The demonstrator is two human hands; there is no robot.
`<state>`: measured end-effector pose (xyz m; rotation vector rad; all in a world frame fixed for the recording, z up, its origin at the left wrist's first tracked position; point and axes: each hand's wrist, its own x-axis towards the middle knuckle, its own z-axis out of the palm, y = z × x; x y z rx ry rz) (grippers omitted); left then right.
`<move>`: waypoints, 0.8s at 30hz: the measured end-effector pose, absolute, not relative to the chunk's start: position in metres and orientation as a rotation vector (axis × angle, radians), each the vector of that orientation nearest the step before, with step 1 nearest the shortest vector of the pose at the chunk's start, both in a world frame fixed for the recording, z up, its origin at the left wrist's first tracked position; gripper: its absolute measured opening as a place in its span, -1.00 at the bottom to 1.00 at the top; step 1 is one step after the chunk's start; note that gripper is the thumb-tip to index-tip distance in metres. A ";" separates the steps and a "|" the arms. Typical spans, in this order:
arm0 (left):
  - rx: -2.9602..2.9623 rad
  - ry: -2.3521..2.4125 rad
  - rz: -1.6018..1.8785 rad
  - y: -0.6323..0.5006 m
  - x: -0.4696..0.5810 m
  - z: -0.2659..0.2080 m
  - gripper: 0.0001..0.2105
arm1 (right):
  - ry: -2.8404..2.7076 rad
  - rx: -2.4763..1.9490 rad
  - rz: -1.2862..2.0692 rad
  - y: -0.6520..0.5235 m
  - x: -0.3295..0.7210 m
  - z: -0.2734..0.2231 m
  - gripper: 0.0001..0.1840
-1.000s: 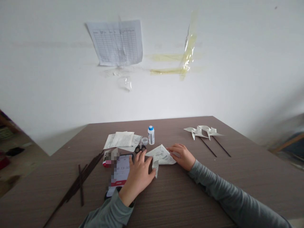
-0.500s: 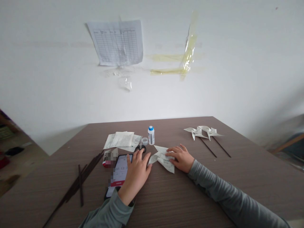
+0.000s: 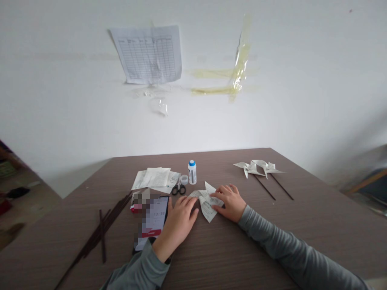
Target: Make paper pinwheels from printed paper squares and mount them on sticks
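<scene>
A folded newsprint pinwheel head (image 3: 207,202), with pointed blades, lies on the table between my two hands. My right hand (image 3: 231,202) has its thumb and fingers bent around the blade on the right side, gripping it. My left hand (image 3: 179,219) reaches over the phone's right edge, its fingers stretched out and the thumb apart. Its fingertips meet the pinwheel's left tip. Just behind are black-handled scissors (image 3: 178,189), a small clear round cap (image 3: 184,179) and a white bottle (image 3: 192,173) with a blue top.
Two finished pinwheels on sticks (image 3: 249,168) lie at the back right. Paper sheets (image 3: 155,179) are stacked at the back left. A phone (image 3: 155,221) showing a timer, a small red-and-white box (image 3: 137,203) and several dark sticks (image 3: 102,225) lie left. A wall rises behind the table (image 3: 302,237).
The pinwheel head has turned on the table, its blades now pointing differently. My left hand has shifted slightly right and nearer me, uncovering the scissors' handles. My right hand has barely moved.
</scene>
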<state>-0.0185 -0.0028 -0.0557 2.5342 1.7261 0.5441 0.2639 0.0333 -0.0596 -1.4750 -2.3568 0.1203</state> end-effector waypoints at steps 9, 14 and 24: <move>2.539 1.740 0.474 -0.004 -0.017 -0.054 -0.54 | -2.379 -1.508 0.181 0.032 0.258 -0.054 -0.60; 2.524 1.744 0.435 -0.007 -0.019 -0.046 -0.54 | -2.311 -1.521 0.283 0.041 0.262 -0.061 -0.64; 2.583 1.647 0.597 -0.003 -0.030 -0.054 -0.58 | -2.262 -1.491 0.331 0.046 0.270 -0.067 -0.49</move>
